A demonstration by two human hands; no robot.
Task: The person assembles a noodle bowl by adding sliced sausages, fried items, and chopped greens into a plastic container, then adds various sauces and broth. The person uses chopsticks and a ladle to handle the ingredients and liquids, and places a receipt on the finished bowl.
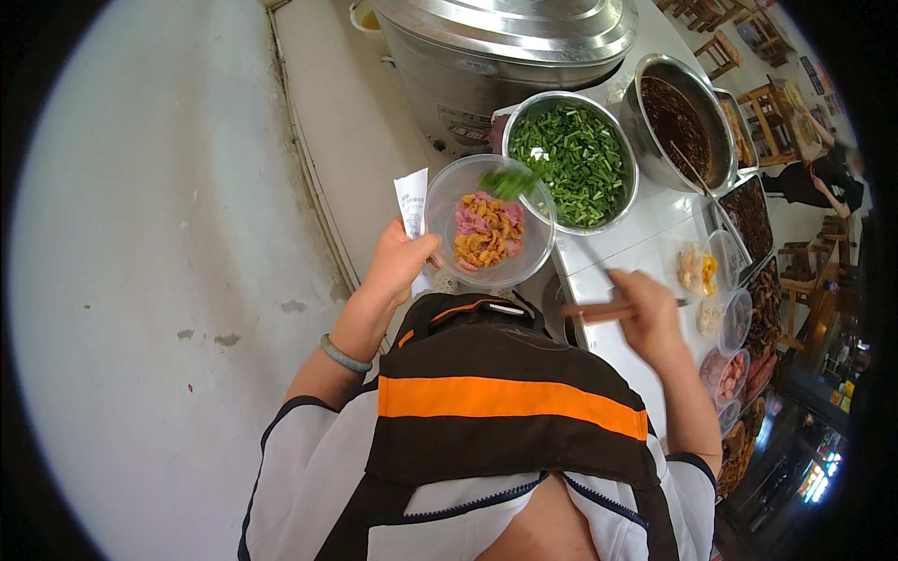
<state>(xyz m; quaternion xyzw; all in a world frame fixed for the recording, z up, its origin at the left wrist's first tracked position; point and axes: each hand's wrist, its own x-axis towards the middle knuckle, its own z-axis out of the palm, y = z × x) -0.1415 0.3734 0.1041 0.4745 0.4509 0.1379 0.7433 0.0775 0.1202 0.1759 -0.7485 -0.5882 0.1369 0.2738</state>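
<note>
My left hand (pixel 398 257) grips the rim of a clear plastic bowl (pixel 441 198), with a white printed paper slip (pixel 412 201) pinched alongside. Inside the bowl lie pink meat pieces and golden-brown crisp bits (pixel 486 245). Blurred chopped greens (pixel 505 183) show at its far side; whether they are falling or resting I cannot tell. My right hand (pixel 645 313), to the right of the bowl, is closed on a brown-handled utensil (pixel 596 311); motion blur hides its kind. Just beyond the bowl stands a metal basin of chopped green stalks (pixel 572 166).
A large lidded steel pot (pixel 496 47) stands at the far side. Right of the greens is a steel basin of dark sauce (pixel 678 122) with a long handle in it. Trays of dark food (pixel 745 220) and clear tubs (pixel 725 374) line the counter's right. Another person (pixel 823 182) is beyond.
</note>
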